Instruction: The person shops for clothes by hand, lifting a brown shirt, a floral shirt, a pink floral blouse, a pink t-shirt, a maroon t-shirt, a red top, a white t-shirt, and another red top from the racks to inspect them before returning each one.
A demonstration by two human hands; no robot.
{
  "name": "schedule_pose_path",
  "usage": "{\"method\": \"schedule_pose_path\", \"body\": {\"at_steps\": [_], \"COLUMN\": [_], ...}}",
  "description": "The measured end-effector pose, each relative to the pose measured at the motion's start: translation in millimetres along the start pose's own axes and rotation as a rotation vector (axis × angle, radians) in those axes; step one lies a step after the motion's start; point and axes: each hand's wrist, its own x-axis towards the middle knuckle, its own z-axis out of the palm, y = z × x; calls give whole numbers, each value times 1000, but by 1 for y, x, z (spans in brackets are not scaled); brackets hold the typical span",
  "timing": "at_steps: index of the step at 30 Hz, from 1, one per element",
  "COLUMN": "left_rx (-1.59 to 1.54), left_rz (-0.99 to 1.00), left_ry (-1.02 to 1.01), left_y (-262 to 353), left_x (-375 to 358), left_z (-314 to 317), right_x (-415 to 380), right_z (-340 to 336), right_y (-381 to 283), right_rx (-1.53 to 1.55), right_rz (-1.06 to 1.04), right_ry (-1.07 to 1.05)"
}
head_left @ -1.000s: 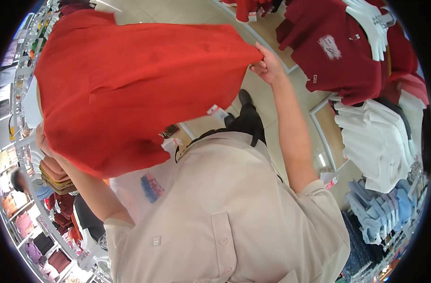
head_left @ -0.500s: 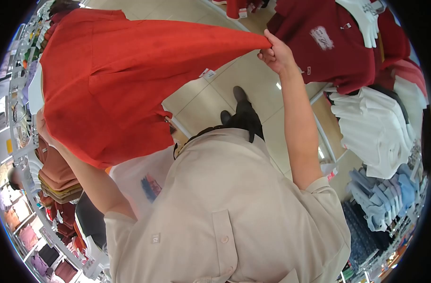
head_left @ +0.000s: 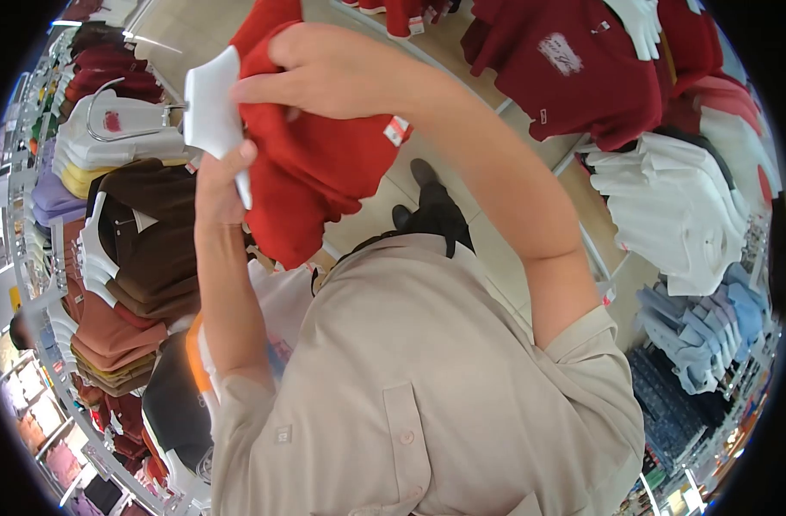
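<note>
A red long-sleeved top [head_left: 324, 163] hangs bunched in front of me on a white hanger [head_left: 210, 107]. The hanger is tilted, and its metal hook [head_left: 100, 112] points left. My left hand [head_left: 221, 185] is closed on the lower part of the hanger, thumb along its edge. My right hand [head_left: 332, 73] grips the red fabric beside the hanger, its thumb close to the white plastic. Some of its fingers are hidden behind the cloth. A white and red price tag [head_left: 397, 131] dangles from the top's right side.
Dark brown tops [head_left: 156, 232] and other hung clothes crowd the rack at left. On the right are a maroon top [head_left: 573, 77], white tops [head_left: 668, 215], light blue shirts [head_left: 702, 327] and dark jeans [head_left: 677, 404]. Tiled floor [head_left: 496, 258] lies below.
My right hand has let go of the stretched-out sleeve and moved left to the fabric by the hanger. The top has gone from spread wide to bunched, and the hanger now shows clearly.
</note>
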Motion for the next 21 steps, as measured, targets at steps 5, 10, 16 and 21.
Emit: {"method": "schedule_pose_path", "body": {"at_steps": [5,10,16,21], "left_rx": [4,-247,-379,-368], "left_rz": [4,-58,259,401], "left_ry": [142,226,-11,-77], "left_y": [-14,7,24,23], "left_x": [5,3,-15,-23], "left_z": [28,12,-22,-26], "right_x": [4,-32,-87,-55], "right_z": [15,0,81,130], "right_y": [-13,63,274,224], "right_rx": [-108,392,515,1285], "right_rz": [-174,-222,595,723], "right_ry": [-27,573,504,252]}}
